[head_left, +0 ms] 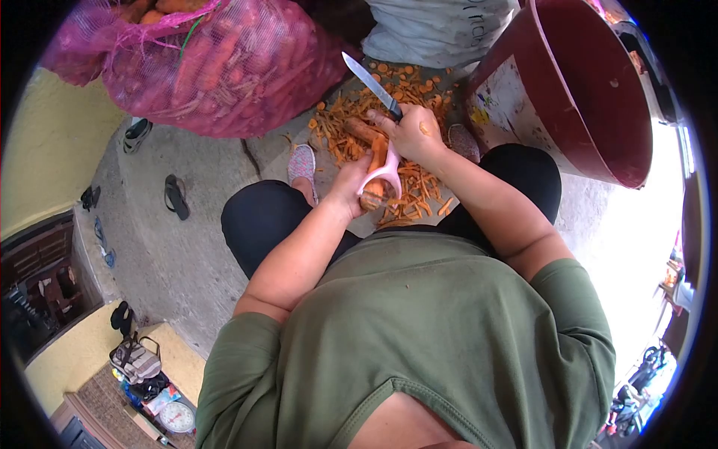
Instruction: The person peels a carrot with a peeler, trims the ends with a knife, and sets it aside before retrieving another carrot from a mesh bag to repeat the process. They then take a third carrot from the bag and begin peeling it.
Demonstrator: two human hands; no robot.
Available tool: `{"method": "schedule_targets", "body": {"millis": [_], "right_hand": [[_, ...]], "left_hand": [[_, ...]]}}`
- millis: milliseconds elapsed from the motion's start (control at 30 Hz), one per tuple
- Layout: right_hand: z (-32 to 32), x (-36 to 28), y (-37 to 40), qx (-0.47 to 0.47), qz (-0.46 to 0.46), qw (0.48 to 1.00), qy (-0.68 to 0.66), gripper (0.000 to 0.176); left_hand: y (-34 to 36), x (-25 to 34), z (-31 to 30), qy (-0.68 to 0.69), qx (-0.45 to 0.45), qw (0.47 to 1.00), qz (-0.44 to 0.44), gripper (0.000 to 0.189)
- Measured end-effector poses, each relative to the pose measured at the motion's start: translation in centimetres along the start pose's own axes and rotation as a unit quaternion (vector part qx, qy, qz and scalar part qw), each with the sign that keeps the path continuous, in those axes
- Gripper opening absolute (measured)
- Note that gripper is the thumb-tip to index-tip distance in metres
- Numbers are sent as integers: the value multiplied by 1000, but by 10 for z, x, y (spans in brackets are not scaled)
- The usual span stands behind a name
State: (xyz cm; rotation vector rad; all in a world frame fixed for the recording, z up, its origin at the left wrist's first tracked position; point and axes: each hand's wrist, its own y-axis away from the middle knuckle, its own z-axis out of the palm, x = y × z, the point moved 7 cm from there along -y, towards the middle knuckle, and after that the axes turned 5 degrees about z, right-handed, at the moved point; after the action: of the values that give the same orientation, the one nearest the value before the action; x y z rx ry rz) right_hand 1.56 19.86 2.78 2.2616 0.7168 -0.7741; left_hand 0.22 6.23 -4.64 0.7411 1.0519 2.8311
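My left hand (pixel 351 183) is closed around a large carrot (pixel 378 153), partly peeled to bright orange, with rough brown skin at its ends. A pink peeler (pixel 392 162) lies against the carrot, its handle running up into my right hand (pixel 420 136). That same hand also grips a knife (pixel 371 84) by its dark handle, the blade pointing up and left, away from the carrot. An orange scrap sticks to the back of my right hand. Below both hands, orange peelings (pixel 422 183) and cut carrot ends (pixel 407 93) cover the floor between my feet.
A pink mesh sack (pixel 224 71) full of carrots stands at the front left. Behind the peelings is a white sack (pixel 441 30). A large dark red bucket (pixel 516 112) leans at the right. Loose sandals (pixel 176 197) lie on the concrete floor, and a dial scale (pixel 177 417) is lower left.
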Motion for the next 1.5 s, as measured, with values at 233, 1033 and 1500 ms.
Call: {"method": "schedule_targets", "body": {"millis": [233, 1033, 1500], "right_hand": [[-49, 42, -43, 126, 93, 987, -29, 51], [-46, 25, -32, 161, 43, 986, -13, 53], [-31, 39, -40, 60, 93, 991, 69, 56]], "left_hand": [[2, -11, -7, 62, 3, 997, -55, 29], [1, -6, 0, 89, -24, 995, -23, 36], [16, -2, 18, -68, -27, 996, -41, 28]]}}
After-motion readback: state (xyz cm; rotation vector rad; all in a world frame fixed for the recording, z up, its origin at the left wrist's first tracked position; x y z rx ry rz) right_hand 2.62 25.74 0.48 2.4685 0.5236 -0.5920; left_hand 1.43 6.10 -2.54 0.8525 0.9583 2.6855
